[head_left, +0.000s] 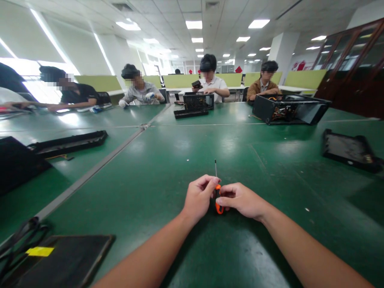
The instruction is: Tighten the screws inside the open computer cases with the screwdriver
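Observation:
An orange-and-black screwdriver (219,205) is held over the green table, its thin metal shaft pointing away from me. My left hand (199,196) pinches it with thumb and fingers near the top of the handle, at the base of the shaft. Lower down, my right hand (242,200) grips the handle from the right side between thumb and fingers. Some fingertips of both hands are hidden behind the handle.
Around the green table (144,192) other people work. An open computer case (288,110) stands at the far right, a smaller case (198,102) at the far middle. Black panels lie left (72,144) and right (348,150). Near left are a dark flat panel (69,264) and black cables (24,240).

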The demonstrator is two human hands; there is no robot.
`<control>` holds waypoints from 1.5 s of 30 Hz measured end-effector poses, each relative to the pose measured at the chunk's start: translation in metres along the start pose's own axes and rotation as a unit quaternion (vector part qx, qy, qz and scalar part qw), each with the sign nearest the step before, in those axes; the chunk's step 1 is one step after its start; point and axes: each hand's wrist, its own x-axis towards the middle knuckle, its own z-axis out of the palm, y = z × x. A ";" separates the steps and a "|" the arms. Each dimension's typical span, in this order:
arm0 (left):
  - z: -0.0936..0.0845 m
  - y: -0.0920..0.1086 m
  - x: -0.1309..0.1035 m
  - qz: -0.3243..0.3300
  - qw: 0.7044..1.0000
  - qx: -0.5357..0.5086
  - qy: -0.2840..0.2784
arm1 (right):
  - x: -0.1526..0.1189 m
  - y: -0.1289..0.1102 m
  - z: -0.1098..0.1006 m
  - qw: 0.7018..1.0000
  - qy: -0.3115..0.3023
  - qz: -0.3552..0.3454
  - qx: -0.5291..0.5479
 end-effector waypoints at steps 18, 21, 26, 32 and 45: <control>-0.003 -0.010 0.000 0.057 0.997 0.029 -0.045 | 0.003 0.009 -0.002 0.999 0.027 -0.025 -0.032; -0.005 -0.008 0.000 0.106 0.992 0.061 -0.027 | 0.003 0.008 -0.002 0.996 0.046 -0.055 -0.045; -0.005 -0.002 -0.003 0.163 0.983 0.081 -0.016 | 0.002 0.002 -0.004 0.986 0.085 -0.111 -0.094; -0.003 -0.003 -0.004 0.143 0.981 0.121 -0.055 | 0.001 -0.002 -0.003 0.968 0.109 -0.137 -0.182; -0.005 0.007 -0.005 0.186 0.976 0.110 -0.003 | -0.001 -0.006 -0.006 0.963 0.149 -0.129 -0.185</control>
